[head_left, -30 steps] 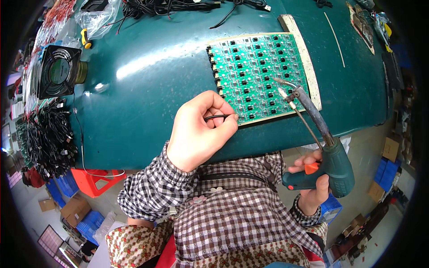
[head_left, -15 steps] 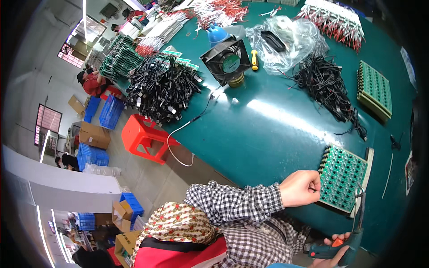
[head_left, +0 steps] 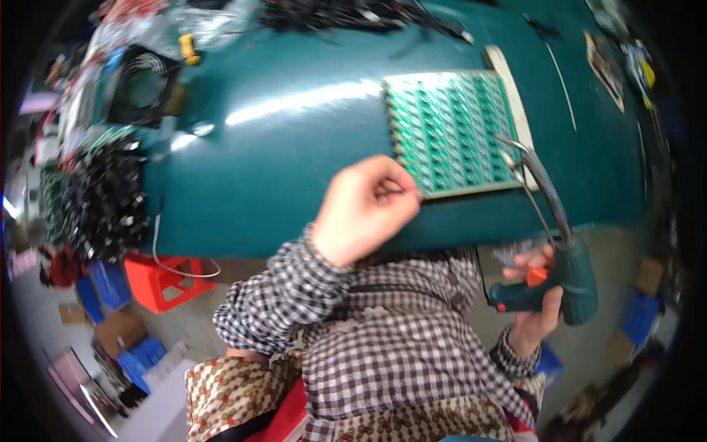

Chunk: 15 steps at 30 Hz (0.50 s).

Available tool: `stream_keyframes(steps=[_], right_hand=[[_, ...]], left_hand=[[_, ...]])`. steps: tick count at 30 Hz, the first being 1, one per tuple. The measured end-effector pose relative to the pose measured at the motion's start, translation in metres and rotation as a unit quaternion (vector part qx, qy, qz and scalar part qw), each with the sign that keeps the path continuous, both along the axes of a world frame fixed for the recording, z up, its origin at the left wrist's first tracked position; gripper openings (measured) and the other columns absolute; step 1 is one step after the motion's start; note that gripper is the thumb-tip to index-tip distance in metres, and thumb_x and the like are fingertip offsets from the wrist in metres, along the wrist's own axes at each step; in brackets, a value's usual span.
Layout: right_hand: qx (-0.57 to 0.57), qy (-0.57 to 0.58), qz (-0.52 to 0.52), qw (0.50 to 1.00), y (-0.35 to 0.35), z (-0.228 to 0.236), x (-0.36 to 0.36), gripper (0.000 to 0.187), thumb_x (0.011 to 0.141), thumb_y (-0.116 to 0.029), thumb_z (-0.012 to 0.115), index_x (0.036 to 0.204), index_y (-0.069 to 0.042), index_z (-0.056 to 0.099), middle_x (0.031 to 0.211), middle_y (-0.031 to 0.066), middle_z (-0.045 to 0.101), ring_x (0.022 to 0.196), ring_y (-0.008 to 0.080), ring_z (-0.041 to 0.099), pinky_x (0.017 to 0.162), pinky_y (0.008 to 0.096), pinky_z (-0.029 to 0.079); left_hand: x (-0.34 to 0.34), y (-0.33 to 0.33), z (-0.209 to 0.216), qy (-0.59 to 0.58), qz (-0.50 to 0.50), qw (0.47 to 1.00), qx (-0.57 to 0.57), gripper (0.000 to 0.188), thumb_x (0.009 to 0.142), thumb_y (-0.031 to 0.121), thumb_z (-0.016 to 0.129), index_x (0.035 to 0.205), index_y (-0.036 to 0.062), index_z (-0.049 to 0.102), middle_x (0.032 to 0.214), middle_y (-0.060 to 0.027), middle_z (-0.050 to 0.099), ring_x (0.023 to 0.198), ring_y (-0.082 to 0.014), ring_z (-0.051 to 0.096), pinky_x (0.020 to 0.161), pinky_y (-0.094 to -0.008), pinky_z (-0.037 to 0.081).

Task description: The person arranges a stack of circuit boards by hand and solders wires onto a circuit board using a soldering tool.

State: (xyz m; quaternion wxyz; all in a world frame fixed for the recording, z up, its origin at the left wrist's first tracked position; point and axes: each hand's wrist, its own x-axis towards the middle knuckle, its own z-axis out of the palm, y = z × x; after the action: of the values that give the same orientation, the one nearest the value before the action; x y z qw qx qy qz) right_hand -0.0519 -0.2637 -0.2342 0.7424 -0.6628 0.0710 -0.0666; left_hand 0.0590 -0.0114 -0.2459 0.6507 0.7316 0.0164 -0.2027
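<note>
My left hand [head_left: 361, 210] is closed in a pinch at the near left corner of a green circuit board panel [head_left: 456, 132]; motion blur hides what its fingertips hold, if anything. In my right hand [head_left: 539, 324] is a dark green soldering gun [head_left: 578, 283] with an orange trigger. Its curved metal tube slants up to the panel's right side, and the tip is over or at the boards there; I cannot tell whether it touches. A thin metal rod runs beside the tube. The panel lies on a pale holder [head_left: 518, 110] whose bar shows along the right edge.
On the green table [head_left: 294, 162] stand a black fan [head_left: 143, 87] and a yellow-handled screwdriver [head_left: 189, 48] at far left. Black cables [head_left: 339, 15] lie at the back, more [head_left: 107, 199] at left. A red stool [head_left: 169, 283] stands below the left edge.
The view has swung right and down, so the table's things appear farther left. Both hands stay near the panel, the soldering gun still in the right one.
</note>
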Motion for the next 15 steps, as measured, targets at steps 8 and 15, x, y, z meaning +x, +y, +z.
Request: stream_keyframes(steps=[8, 15], right_hand=[[0.063, 0.055, -0.007, 0.996, -0.010, -0.001, -0.011, 0.072, 0.085, -0.047, 0.062, 0.126, 0.009, 0.045, 0.101, 0.0153, 0.060, 0.097, 0.0314, 0.061, 0.078, 0.0431, 0.056], [0.045, 0.042, -0.017, 0.998, -0.009, -0.005, -0.014, 0.066, 0.090, -0.049, 0.051, 0.122, 0.008, 0.042, 0.098, 0.0132, 0.056, 0.091, 0.0250, 0.059, 0.073, 0.0379, 0.058]], left_hand=[[0.003, -0.011, 0.004, 0.060, 0.009, 0.998, -0.002, 0.011, 0.081, 0.005, 0.069, 0.086, -0.0013, 0.061, 0.078, 0.0010, 0.062, 0.070, -0.0004, 0.054, 0.063, -0.0145, 0.042], [0.002, -0.018, 0.004, 0.044, 0.039, 0.997, 0.044, 0.010, 0.080, 0.004, 0.069, 0.084, -0.0007, 0.060, 0.077, 0.0027, 0.060, 0.068, 0.0011, 0.051, 0.061, -0.0128, 0.041]])
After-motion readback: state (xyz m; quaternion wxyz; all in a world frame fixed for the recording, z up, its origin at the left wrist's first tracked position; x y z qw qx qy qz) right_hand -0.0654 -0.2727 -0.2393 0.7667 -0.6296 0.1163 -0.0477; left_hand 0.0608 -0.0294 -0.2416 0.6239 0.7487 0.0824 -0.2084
